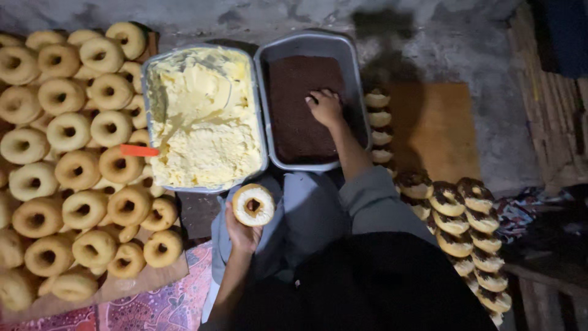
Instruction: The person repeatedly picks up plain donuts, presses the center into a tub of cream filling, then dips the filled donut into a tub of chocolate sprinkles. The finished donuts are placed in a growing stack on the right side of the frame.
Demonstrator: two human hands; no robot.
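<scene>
Dough, cream, crumbs, metal under my hands

My left hand (242, 232) holds a doughnut (253, 205) with a matt, smooth cream coat; my right hand (325, 107) presses into dark, grainy chocolate sprinkles (294, 132) in a dull grey metal tray (351, 58). The second metal tray (146, 79) holds pale, lumpy, faintly glossy buttercream (205, 122). Plain doughnuts (67, 132) look dry and matt on a rough wooden board (147, 279). Floor is coarse concrete (465, 43).

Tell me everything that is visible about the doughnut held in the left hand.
The doughnut is a ring with a small hole, golden brown at the edge. Its upward face is covered with pale cream. The left hand holds it from below, fingers at its left edge, above the grey cloth over the person's lap. It sits just below the metal tray of yellow cream, not touching it.
</scene>
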